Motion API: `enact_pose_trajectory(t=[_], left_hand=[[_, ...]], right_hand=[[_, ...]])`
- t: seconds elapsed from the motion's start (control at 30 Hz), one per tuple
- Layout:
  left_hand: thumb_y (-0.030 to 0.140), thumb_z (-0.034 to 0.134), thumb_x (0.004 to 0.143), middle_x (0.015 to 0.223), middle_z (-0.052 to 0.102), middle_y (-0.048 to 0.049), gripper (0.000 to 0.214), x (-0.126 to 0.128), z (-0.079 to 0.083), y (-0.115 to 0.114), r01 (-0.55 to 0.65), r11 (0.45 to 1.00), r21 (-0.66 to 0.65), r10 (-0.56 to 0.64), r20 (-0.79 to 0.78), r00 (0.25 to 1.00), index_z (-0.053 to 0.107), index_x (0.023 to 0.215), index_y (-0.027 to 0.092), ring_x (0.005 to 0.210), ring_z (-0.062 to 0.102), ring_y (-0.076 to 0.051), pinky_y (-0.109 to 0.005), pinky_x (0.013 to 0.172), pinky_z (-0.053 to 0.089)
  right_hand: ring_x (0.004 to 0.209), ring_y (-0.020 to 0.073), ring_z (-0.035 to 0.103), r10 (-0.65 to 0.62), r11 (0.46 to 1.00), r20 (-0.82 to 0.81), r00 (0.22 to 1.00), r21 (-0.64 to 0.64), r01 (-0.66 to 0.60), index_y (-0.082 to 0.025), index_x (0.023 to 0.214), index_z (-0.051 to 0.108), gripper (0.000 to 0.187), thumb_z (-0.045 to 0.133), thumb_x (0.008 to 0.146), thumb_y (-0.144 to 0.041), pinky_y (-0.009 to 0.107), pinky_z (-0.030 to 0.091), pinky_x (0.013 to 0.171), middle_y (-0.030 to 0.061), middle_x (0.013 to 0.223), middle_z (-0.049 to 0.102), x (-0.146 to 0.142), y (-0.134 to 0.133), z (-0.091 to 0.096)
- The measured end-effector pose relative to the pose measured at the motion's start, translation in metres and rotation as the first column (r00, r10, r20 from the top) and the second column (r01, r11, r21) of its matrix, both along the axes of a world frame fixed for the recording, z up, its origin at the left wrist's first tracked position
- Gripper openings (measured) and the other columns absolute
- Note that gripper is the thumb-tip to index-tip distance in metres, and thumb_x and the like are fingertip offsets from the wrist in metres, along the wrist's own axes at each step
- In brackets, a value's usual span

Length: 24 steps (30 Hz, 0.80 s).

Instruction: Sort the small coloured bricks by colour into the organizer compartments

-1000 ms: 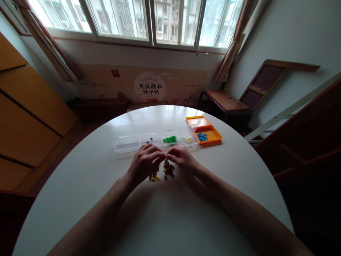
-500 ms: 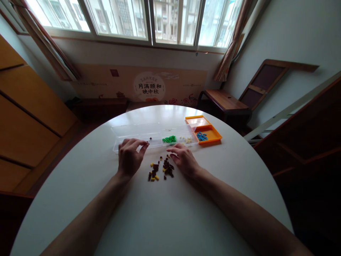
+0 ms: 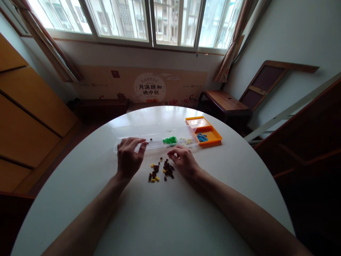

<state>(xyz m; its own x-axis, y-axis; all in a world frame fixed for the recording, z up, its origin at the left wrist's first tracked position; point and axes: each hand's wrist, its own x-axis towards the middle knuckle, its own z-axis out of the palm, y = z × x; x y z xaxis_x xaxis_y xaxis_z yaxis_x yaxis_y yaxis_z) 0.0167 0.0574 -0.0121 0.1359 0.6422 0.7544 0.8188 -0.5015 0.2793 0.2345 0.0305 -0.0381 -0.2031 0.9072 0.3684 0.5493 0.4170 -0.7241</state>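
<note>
My left hand is over the clear plastic box, thumb and forefinger curved with a slight gap. A small dark brown brick lies just off its fingertips, and another brown brick sits farther back in the box. My right hand pinches thumb and forefinger together beside the pile of dark brown bricks; what is between them is too small to make out. Left of that pile lie more brown bricks with yellow bricks mixed in.
Green pieces fill one compartment of the clear box, with cream pieces in the end one. Behind the box's right end sits an open orange case holding blue pieces. All rest on a round white table.
My left hand has drawn slightly left, away from the brown brick at its fingertips. My right forefinger, stretched out before, has curled in to meet the thumb.
</note>
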Motion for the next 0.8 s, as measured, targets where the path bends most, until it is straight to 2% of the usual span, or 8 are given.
enact_pose_trajectory(t=[0.07, 0.13, 0.2, 0.4, 0.63, 0.73, 0.8], left_hand=[[0.03, 0.06, 0.086, 0.089, 0.069, -0.0041, 0.013, 0.005, 0.003, -0.004, 0.167, 0.986, 0.003, -0.167, -0.037, 0.985, 0.069, 0.09, 0.021, 0.087, 0.058, -0.021, -0.037, 0.082, 0.045], [0.031, 0.064, 0.085, 0.088, 0.068, -0.0035, 0.011, 0.009, 0.005, -0.007, 0.319, 0.947, -0.015, -0.319, -0.094, 0.943, 0.068, 0.09, 0.022, 0.087, 0.058, -0.019, -0.036, 0.081, 0.046], [0.033, 0.065, 0.084, 0.088, 0.068, -0.0034, 0.012, 0.013, 0.006, -0.011, 0.389, 0.92, -0.039, -0.391, -0.126, 0.912, 0.068, 0.09, 0.023, 0.087, 0.057, -0.019, -0.035, 0.079, 0.047], [0.031, 0.062, 0.087, 0.083, 0.069, -0.0023, 0.01, 0.018, 0.006, -0.014, 0.393, 0.918, -0.057, -0.397, -0.185, 0.899, 0.068, 0.084, 0.023, 0.084, 0.056, -0.018, -0.035, 0.078, 0.045], [0.025, 0.062, 0.087, 0.082, 0.069, -0.0003, 0.008, 0.015, 0.004, -0.012, 0.408, 0.912, -0.037, -0.404, -0.252, 0.88, 0.068, 0.091, 0.025, 0.083, 0.055, -0.018, -0.033, 0.075, 0.041], [0.026, 0.062, 0.087, 0.082, 0.069, -0.0005, 0.007, 0.011, 0.0, -0.007, 0.342, 0.94, -0.009, -0.336, -0.214, 0.917, 0.069, 0.088, 0.025, 0.083, 0.056, -0.018, -0.033, 0.076, 0.041], [0.028, 0.062, 0.087, 0.081, 0.07, -0.0015, 0.008, 0.006, -0.004, -0.001, 0.226, 0.973, 0.033, -0.219, -0.155, 0.963, 0.069, 0.086, 0.024, 0.083, 0.056, -0.02, -0.035, 0.077, 0.041]], right_hand=[[0.064, 0.0111, 0.053, -0.006, 0.999, -0.172, 0.985, -0.044, -0.002, -0.018, 0.085, 0.071, 0.009, 0.063, 0.084, -0.021, 0.024, 0.044, 0.065, 0.0021, 0.079, 0.065, -0.001, 0.003, 0.001], [0.06, 0.0105, 0.051, -0.003, 0.995, -0.308, 0.951, -0.094, -0.028, -0.017, 0.083, 0.071, 0.011, 0.065, 0.082, -0.025, 0.023, 0.043, 0.059, 0.0015, 0.073, 0.065, -0.003, 0.006, 0.001], [0.059, 0.0107, 0.051, 0.002, 0.991, -0.385, 0.923, -0.126, -0.055, -0.016, 0.08, 0.07, 0.014, 0.065, 0.081, -0.029, 0.023, 0.042, 0.057, 0.0014, 0.07, 0.065, -0.006, 0.007, 0.002], [0.064, 0.0128, 0.058, 0.052, 0.989, -0.423, 0.904, -0.104, -0.106, -0.016, 0.077, 0.072, 0.017, 0.066, 0.081, -0.032, 0.024, 0.045, 0.061, 0.0023, 0.07, 0.067, -0.016, 0.002, 0.005], [0.072, 0.0149, 0.062, 0.09, 0.992, -0.357, 0.93, -0.053, -0.116, -0.017, 0.082, 0.074, 0.018, 0.062, 0.085, -0.029, 0.027, 0.048, 0.069, 0.0046, 0.077, 0.07, -0.015, 0.001, 0.005], [0.071, 0.0143, 0.061, 0.049, 0.993, -0.327, 0.944, -0.084, -0.08, -0.017, 0.085, 0.074, 0.015, 0.062, 0.083, -0.026, 0.026, 0.048, 0.068, 0.0052, 0.08, 0.07, -0.013, 0.002, 0.002], [0.067, 0.013, 0.059, 0.011, 0.993, -0.309, 0.951, -0.112, -0.048, -0.017, 0.085, 0.073, 0.013, 0.062, 0.083, -0.024, 0.025, 0.047, 0.065, 0.0048, 0.08, 0.07, -0.012, 0.002, 0.0]])
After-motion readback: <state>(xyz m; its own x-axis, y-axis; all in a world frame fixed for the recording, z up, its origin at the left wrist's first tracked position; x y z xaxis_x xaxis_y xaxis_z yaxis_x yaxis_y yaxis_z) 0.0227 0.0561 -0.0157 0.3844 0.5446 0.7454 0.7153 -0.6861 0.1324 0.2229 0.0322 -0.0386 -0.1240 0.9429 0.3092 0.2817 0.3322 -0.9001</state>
